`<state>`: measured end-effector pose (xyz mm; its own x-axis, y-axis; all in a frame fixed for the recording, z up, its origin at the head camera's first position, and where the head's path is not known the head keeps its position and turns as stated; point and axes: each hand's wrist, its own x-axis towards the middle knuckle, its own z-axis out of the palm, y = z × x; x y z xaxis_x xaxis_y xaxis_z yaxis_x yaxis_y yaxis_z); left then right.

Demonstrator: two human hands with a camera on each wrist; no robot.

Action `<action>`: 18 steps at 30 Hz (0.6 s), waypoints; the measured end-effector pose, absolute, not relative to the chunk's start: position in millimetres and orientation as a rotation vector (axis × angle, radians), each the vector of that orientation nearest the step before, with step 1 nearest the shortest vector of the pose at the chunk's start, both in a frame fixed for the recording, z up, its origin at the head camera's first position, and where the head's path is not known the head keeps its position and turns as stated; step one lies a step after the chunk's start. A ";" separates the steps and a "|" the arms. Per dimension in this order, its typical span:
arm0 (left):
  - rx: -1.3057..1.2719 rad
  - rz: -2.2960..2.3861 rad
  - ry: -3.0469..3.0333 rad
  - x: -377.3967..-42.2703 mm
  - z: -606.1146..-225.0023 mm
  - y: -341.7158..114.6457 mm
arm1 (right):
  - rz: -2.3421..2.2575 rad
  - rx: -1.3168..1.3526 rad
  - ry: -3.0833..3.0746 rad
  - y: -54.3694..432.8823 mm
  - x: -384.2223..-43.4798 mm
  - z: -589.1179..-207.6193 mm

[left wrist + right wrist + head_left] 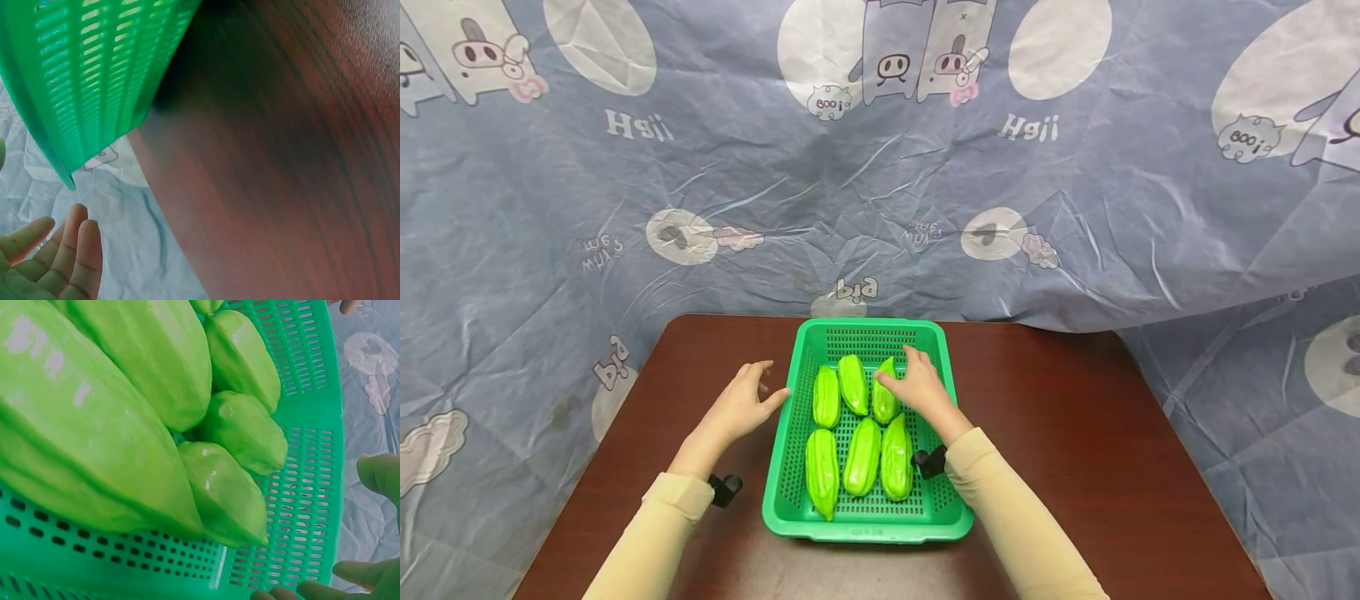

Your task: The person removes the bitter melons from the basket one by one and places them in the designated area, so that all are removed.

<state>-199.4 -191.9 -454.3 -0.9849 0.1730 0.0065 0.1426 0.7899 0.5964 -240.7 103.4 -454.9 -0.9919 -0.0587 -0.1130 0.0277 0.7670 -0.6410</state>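
A green plastic basket point(868, 532) holds several light-green, ridged fruits that look like star fruits, laid in a near row and a far row. My left hand point(740, 407) is just outside the basket's left rim, its thumb tip close to that rim and its fingers spread and empty. Over the far right part of the basket is my right hand point(922, 387), thumb and fingers apart. It overlaps the far right star fruit point(883, 403) in the head view. From the right wrist, that hand's fingers show beyond the star fruits point(234, 490), around the basket rim, with nothing held.
The basket stands on a dark reddish-brown table point(1060, 450), with table surface on both sides of it. A grey-blue patterned cloth point(820, 183) hangs behind and around the table. Small black cameras point(725, 490) are worn on both wrists.
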 end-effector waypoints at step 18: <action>0.170 1.097 2.793 -191.6 -468.3 -188.5 | -1.065 0.101 2.712 94.2 -248.4 -480.1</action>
